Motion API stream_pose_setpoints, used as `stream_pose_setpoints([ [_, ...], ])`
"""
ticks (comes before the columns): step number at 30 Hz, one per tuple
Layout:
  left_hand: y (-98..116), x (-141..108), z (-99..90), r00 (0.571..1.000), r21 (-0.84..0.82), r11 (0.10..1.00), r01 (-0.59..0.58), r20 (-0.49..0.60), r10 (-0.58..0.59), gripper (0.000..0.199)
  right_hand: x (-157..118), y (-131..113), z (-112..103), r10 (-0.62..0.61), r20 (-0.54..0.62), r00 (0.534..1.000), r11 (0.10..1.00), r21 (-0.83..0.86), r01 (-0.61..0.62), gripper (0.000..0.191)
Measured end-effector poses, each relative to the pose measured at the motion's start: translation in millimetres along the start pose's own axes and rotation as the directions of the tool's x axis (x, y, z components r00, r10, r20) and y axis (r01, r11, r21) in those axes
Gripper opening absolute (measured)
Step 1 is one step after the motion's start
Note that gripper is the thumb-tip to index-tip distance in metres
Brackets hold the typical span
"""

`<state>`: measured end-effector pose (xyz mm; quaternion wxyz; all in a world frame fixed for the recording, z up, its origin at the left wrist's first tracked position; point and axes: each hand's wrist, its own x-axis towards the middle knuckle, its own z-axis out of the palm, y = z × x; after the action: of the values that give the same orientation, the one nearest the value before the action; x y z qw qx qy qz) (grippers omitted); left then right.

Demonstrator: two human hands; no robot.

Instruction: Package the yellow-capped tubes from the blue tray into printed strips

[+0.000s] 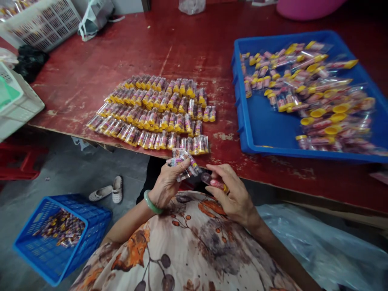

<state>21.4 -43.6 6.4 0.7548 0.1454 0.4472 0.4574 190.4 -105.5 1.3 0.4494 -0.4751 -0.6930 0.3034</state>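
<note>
"Now, eyes on the left hand (169,178); its fingers are closed on a bunch of clear-wrapped pieces (182,159), thumb pressed across the top; whether each one is filled, I can't tell."

"And over to the right hand (233,195); those fingers are curled about a pink tube (218,185) with a yellow end; a clear rounded part (206,178) shows on the side nearer the left hand, though I can't say if it's joined; the hands are near each other but apart, just off the front edge of the bench (194,52)."

"Lightness is the trick, I'd say; that thin plastic looks easy to crease, so a soft pinch along the tube's sides beats a squeeze at the tip; the left thumb wants just enough pressure that the bunch doesn't slip."

"Agreed, and mind the room; the rows of wrapped pieces (148,108) lie close ahead, the nearest by the edge, so low wrists and short moves would spare them a knock; the blue tray (257,127), with its loose pink-and-yellow tubes (321,89), sits to their right."

"Lovely order in those rows, too; most yellow ends face this way, and matching that direction should make each grip easier to repeat!"
</note>
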Motion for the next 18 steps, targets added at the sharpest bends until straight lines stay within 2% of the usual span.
stream_pose_setpoints([
  [4,0.8,-4.4,3.3,0.999,-0.029,0.999,0.035,-0.013,-0.035,0.033,2.3,2.4,6.3,-0.175,-0.119,0.977,0.97,-0.193,0.15,0.035],
  [8,1.0,-7.7,3.1,0.997,-0.039,0.997,0.071,-0.011,-0.071,0.033,0.2,6.1,9.8,-0.276,-0.159,0.948,0.917,-0.34,0.21,0.027],
  [13,-1.3,-10.2,0.7,0.999,0.025,0.999,0.034,0.01,-0.034,0.032,1.9,0.0,12.9,-0.356,-0.152,0.922,0.874,-0.402,0.271,0.028],
  [18,-4.8,-8.6,-1.2,1.0,0.056,0.998,-0.004,0.014,0.003,0.032,1.4,0.8,22.4,-0.363,-0.163,0.917,0.88,-0.385,0.28,0.03],
])
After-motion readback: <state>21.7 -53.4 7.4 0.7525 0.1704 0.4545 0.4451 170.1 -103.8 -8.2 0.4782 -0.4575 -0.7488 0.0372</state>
